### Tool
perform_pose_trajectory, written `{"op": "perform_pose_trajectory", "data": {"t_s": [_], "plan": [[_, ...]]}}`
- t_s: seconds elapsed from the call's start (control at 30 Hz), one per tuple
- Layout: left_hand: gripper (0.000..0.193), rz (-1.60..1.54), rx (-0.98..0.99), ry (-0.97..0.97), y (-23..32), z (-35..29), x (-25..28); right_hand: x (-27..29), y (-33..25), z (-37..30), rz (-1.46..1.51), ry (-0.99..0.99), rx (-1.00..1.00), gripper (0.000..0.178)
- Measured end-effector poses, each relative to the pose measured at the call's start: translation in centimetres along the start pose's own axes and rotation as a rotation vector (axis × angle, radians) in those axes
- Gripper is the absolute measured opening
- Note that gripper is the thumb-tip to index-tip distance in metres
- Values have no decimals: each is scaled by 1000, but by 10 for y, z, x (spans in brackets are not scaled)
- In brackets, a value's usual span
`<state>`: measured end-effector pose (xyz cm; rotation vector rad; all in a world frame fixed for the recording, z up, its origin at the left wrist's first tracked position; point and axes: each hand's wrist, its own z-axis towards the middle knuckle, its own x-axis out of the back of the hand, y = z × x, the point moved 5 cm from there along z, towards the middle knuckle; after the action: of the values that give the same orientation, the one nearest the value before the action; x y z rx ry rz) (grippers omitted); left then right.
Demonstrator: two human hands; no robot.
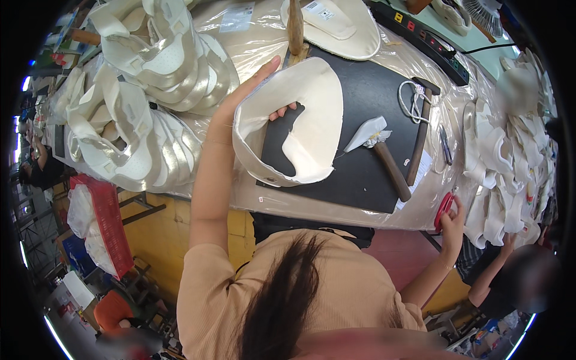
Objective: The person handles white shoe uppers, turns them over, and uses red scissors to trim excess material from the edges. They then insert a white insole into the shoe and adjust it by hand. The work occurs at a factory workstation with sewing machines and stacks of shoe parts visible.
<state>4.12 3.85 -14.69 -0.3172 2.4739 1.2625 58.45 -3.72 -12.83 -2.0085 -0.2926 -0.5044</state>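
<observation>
My left hand (259,82) is closed on a cream, curved shoe upper (318,84). Its fingertips show through the opening of the piece, which is raised over a black board (366,201) on the table. At the table's front right edge, my right hand (453,225) is closed round red-handled scissors (443,211). Their blades are hard to make out. Right of the upper, on the board, lies a hammer (390,168) whose head is wrapped in white. A second hammer (425,114), with a dark head and a white cord by it, lies along the board's right side.
Stacked cream uppers (150,138) cover the table's left side; more white pieces (498,150) are heaped at the right. A wooden handle (295,27) stands behind the board. A black power strip (420,42) lies far right. A red basket (111,225) stands left, and a co-worker (501,282) is at right.
</observation>
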Motion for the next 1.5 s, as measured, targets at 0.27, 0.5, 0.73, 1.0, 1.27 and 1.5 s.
{"op": "perform_pose_trajectory", "data": {"t_s": [0.27, 0.5, 0.73, 1.0, 1.27, 1.5], "plan": [[58, 210, 21, 42, 7, 0, -15, -81, -71, -74, 155, -302, 260, 73], [60, 469, 217, -64, 8, 16, -38, -207, -81, -94, 182, -1023, -10, 93], [61, 286, 162, -38, 5, 14, -31, -231, -97, -74, 227, -1129, -105, 67], [57, 209, 177, 18, 5, 9, -34, -227, -98, -65, 175, -1158, -126, 63], [44, 74, 33, -25, -2, 12, -31, -226, -116, -56, -24, -1162, -77, 55], [44, 409, -35, -3, 0, 17, -36, -232, -124, -45, -237, -1171, 261, 50]]}}
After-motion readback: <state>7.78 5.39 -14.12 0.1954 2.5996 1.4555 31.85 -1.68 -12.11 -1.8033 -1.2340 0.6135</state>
